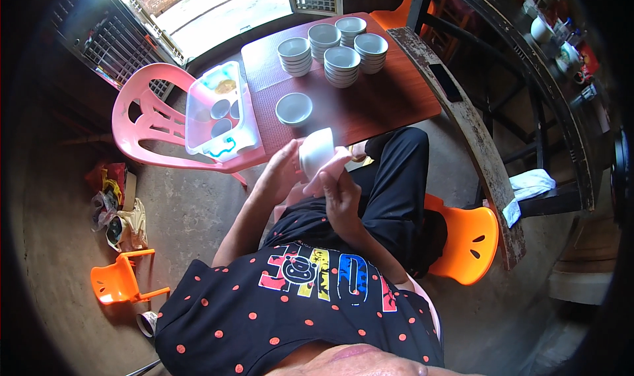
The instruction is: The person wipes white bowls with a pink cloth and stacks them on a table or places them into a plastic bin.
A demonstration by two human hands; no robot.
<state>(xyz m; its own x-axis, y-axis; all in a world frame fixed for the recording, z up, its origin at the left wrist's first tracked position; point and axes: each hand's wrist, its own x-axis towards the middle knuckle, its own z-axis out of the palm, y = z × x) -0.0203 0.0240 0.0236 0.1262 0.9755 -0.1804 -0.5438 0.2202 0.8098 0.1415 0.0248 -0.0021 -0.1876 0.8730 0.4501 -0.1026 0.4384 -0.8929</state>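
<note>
A white bowl (pixel 315 154), tipped on its side, is held between my two hands above my lap. My left hand (pixel 279 170) supports it from the left. With my right hand (pixel 342 192) I press a pink cloth (pixel 328 172) against the bowl's lower right side. Just beyond, another white bowl (pixel 294 109) stands upright near the front of the reddish-brown table (pixel 386 106). Several stacks of white bowls (pixel 342 61) are grouped farther back. To the left, a clear plastic bin (pixel 198 123) with a few bowls (pixel 221 109) inside rests on a pink plastic chair (pixel 148 150).
A worn wooden bench (pixel 470 143) runs along the right, bearing a dark phone (pixel 445 82) and a white cloth (pixel 532 183). Orange chairs stand at the right (pixel 470 237) and at the lower left (pixel 116 282). Bags (pixel 126 222) lie on the floor at the left.
</note>
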